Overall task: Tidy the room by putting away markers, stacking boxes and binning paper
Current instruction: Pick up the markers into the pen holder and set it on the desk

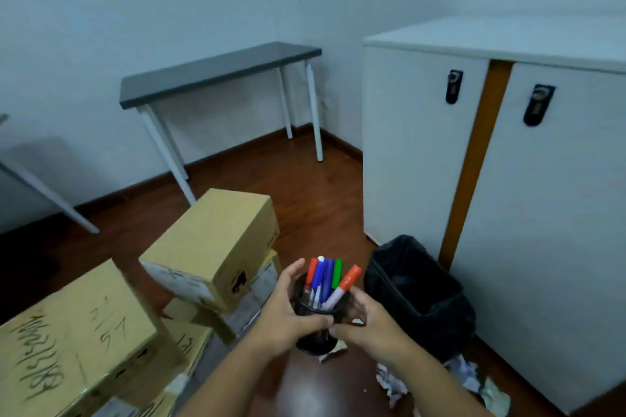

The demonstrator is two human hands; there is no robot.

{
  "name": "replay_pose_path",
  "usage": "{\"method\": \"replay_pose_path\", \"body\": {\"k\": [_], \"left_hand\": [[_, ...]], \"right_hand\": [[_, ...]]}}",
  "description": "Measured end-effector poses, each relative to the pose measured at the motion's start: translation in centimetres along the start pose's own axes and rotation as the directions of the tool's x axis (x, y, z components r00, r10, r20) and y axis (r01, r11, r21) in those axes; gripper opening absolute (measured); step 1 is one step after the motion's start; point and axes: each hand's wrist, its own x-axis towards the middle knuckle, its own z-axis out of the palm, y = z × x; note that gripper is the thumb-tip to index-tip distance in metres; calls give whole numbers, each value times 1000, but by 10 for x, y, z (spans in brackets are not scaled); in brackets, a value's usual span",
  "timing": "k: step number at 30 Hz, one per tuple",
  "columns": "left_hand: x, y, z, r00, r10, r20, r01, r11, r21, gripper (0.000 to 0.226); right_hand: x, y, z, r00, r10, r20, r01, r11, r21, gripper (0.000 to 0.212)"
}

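Observation:
A black pen cup (315, 337) is held low in the middle, above the wooden floor. My left hand (288, 311) wraps its left side and my right hand (364, 323) grips its right side. Several markers (327, 278) with red, blue, green and orange caps stand upright in it. Cardboard boxes lie to the left: a tilted one (216, 244) resting on others, and a larger one (71, 342) with handwriting. A black bin (420, 294) stands just right of the cup. Crumpled paper (393, 382) lies on the floor beside the bin.
A white cabinet (508, 145) with two black handles fills the right side. A grey-topped table (216, 73) with white legs stands against the far wall. Another table's leg (44, 193) shows at the left. More paper (491, 393) lies by the cabinet's base.

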Motion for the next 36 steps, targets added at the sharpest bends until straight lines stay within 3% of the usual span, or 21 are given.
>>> {"method": "replay_pose_path", "body": {"k": [10, 14, 21, 27, 36], "left_hand": [[15, 148, 65, 956, 286, 65, -272, 947, -170, 102], [8, 205, 108, 926, 362, 110, -318, 902, -293, 104], [-11, 293, 198, 849, 446, 281, -301, 848, -437, 59], [-22, 336, 294, 763, 482, 431, -257, 837, -482, 64], [-28, 331, 436, 633, 452, 629, -199, 880, -432, 59]], "right_hand": [[-89, -135, -56, 943, -255, -212, 224, 962, -157, 68], [-135, -172, -79, 853, -396, -340, 341, 916, -212, 70], [-231, -221, -128, 680, -538, -498, 413, 842, -346, 70], [-309, -227, -179, 547, -562, -621, 345, 827, -444, 67], [-412, -198, -262, 459, -442, -771, 24, 873, -486, 66]]}}
